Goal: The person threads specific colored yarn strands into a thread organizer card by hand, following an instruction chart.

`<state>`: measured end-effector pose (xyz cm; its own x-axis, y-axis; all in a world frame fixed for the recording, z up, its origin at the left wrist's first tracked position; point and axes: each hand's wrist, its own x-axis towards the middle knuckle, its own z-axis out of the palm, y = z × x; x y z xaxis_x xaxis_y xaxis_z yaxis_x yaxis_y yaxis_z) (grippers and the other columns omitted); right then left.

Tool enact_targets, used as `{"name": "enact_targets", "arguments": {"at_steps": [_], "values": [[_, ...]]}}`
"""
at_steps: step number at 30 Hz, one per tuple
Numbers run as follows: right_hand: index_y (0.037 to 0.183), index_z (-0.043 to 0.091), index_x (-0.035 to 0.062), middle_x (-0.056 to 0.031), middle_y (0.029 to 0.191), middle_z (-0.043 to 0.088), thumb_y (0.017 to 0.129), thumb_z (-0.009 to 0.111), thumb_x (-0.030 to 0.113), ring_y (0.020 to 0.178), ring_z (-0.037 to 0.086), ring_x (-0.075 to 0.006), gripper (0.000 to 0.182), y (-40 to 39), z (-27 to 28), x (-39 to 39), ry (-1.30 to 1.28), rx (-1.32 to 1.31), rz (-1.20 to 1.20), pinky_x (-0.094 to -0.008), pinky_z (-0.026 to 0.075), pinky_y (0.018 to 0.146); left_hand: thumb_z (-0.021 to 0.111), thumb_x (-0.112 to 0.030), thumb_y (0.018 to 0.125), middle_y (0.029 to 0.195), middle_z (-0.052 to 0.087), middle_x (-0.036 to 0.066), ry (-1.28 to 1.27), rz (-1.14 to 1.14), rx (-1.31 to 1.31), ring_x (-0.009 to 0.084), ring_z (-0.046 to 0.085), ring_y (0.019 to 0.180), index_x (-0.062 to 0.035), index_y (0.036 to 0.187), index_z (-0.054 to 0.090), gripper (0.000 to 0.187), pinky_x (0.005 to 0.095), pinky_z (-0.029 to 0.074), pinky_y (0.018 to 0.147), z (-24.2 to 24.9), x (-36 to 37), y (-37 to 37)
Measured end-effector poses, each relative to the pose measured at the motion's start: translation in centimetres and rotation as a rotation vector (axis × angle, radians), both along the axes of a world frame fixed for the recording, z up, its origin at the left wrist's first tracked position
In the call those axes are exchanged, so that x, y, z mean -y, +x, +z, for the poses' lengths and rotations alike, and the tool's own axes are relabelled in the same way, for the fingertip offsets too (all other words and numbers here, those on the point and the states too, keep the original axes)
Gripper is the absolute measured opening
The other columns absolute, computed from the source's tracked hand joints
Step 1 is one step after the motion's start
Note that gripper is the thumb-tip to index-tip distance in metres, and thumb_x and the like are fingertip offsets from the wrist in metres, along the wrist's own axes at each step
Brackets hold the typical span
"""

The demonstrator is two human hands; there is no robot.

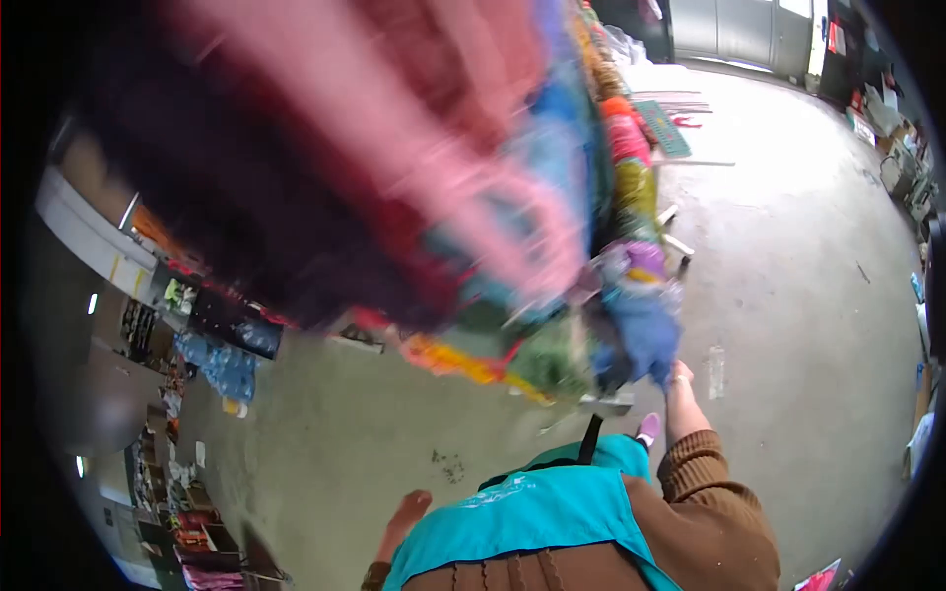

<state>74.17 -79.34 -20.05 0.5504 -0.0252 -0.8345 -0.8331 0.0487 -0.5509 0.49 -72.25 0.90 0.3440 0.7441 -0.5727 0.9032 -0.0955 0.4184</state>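
Note:
A large mass of coloured yarn or fabric, pink and dark red, fills the upper left and centre, blurred by motion. Along its right side runs a bundle in red, olive and purple that ends in a blue piece. My right hand is at the lower edge of this blue piece, partly behind it, so its fingers are mostly hidden. Lower left of centre, my left hand hangs over the floor beside the teal apron, away from the coloured mass; its fingers look curled but are unclear.
Grey concrete floor spreads around. Cluttered goods and blue bags line the left side. More boxes and bags stand along the right edge. A large metal door is at the top. A green perforated piece lies beside the bundle.

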Motion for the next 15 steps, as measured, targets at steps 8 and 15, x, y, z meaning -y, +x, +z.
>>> {"name": "enact_targets", "arguments": {"at_steps": [8, 15], "values": [[0.094, 0.054, 0.0062, -0.0159, 0.071, 0.060, 0.088, 0.048, 0.010, 0.052, 0.056, -0.0290, 0.009, -23.8, 0.1, 8.8, -0.336, -0.247, 0.707, -0.0450, 0.044, 0.048, 0.053, -0.018, 0.092, 0.089, 0.067, 0.014, 0.322, 0.238, 0.415, 0.0269, 0.065, 0.085, -0.0031, 0.096, 0.066, 0.020, 0.0346, 0.050, 0.075, 12.8, -8.4, 3.6], [0.080, 0.064, 0.0078, -0.0101, 0.087, 0.069, 0.083, 0.057, 0.025, 0.075, 0.066, -0.0280, 0.018, -35.6, -1.8, -3.7, -0.125, 0.907, 2.153, -0.0422, 0.053, 0.064, 0.060, -0.009, 0.087, 0.090, 0.067, 0.013, 0.191, 0.039, 0.860, 0.0233, 0.066, 0.080, -0.0007, 0.097, 0.065, 0.014, 0.0315, 0.051, 0.072, 15.3, -17.0, 6.4]]}}
